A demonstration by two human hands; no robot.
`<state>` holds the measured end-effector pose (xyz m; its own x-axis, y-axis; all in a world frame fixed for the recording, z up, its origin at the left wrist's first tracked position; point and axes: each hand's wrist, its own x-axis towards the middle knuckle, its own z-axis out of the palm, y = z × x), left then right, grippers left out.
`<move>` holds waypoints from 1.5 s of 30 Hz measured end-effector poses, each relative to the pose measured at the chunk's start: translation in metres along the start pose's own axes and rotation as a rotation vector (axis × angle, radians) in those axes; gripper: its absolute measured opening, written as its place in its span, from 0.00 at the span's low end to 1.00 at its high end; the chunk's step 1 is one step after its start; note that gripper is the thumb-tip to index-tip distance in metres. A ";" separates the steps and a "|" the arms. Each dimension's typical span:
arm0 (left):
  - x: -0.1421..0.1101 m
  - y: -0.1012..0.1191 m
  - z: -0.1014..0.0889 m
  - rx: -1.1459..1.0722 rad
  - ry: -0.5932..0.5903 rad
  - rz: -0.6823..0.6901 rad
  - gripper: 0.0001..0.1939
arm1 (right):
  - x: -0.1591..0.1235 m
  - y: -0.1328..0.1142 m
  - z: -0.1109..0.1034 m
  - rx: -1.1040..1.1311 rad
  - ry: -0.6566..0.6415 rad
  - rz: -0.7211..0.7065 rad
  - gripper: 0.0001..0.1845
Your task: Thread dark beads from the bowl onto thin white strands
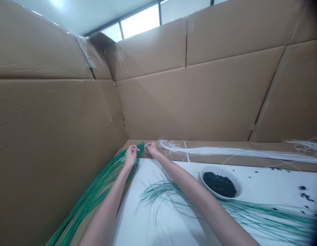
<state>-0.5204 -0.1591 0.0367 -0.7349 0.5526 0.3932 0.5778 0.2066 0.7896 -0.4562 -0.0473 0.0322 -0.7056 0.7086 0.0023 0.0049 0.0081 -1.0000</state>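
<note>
A long bundle of thin green wires point(93, 186) runs along the left cardboard wall, its far tips gathered at the back left corner. My left hand point(131, 155) lies over that end, with fingers curled and closed on the green wires. Just to its right, my right hand point(150, 149) is closed in a pinch beside the green tips. What sits between the right fingertips is too small to make out. Under my right forearm, a second spread of green wires point(158, 191) lies across the white tabletop point(137, 212).
Cardboard walls point(153, 106) enclose the table at the left and back. A bundle of white wires point(220, 151) lies along the back. Small black pieces fill a white bowl point(239, 188) right of my right forearm, and more black pieces point(305, 196) are scattered at the right.
</note>
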 end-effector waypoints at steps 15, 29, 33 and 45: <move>-0.047 0.125 0.027 -0.424 -0.296 0.020 0.27 | -0.127 -0.049 -0.075 -0.063 -0.078 -0.262 0.05; -0.180 0.259 0.044 -0.104 -0.786 0.459 0.15 | -0.315 -0.104 -0.231 -0.451 0.152 -0.492 0.17; -0.197 0.277 0.059 -0.024 -0.815 0.499 0.13 | -0.325 -0.110 -0.251 -0.462 0.236 -0.508 0.10; -0.187 0.254 0.065 0.068 -0.804 0.323 0.18 | -0.318 -0.105 -0.237 -0.580 0.162 -0.652 0.07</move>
<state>-0.2127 -0.1575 0.1332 -0.0727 0.9900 0.1210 0.7537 -0.0249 0.6568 -0.0646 -0.1065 0.1383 -0.5843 0.5291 0.6153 0.0263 0.7702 -0.6373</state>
